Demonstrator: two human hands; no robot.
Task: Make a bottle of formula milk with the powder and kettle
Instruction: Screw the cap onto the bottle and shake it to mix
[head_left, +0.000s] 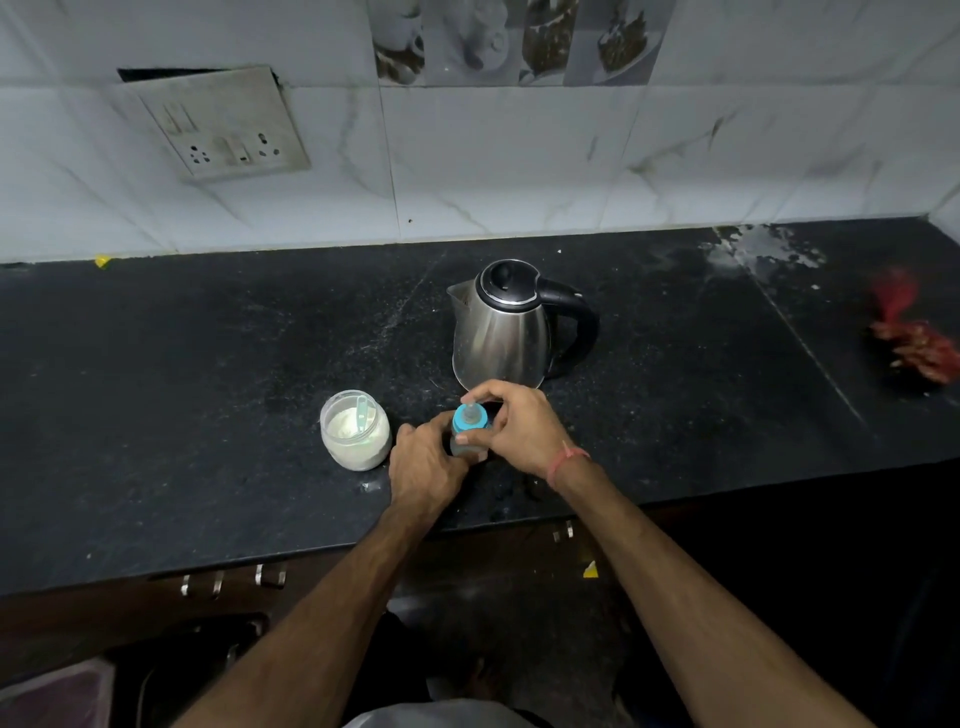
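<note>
Fingers: right hand (519, 426) has thumb and fingers curled over the blue cap (470, 418) of the bottle (462, 441), pinching its rim from both sides; left hand (423, 460) wraps the bottle body low down, fingers closed round it (its fingertips are hidden on the far side).
Bottle: upright on the counter (208, 415), near the front edge, between the two hands; clear teat pokes up thru the cap.
Key relation: bottle's long axis is vertical, cap straight under the right fingers, body to the right of the left palm. Right hand is on the part that turns, left is the anchor; looks like a twist on the cap, but can't tell whether on or off.
Contents: can't tell if there's liquid or powder inside, body mostly covered.
Jar (356, 431): just left of the left hand, not touching; round clear plastic, lid off, white powder inside w/ a pale scoop (363, 410) stuck in it.
Kettle (511, 325): behind the bottle, close to the right knuckles; brushed steel, tapering, black lid shut, spout to the left, black handle to the right (nearer the right hand).
Surfaces: counter is black speckled stone, dusty, pale smear at far right corner; wall is white marbled tile.
</note>
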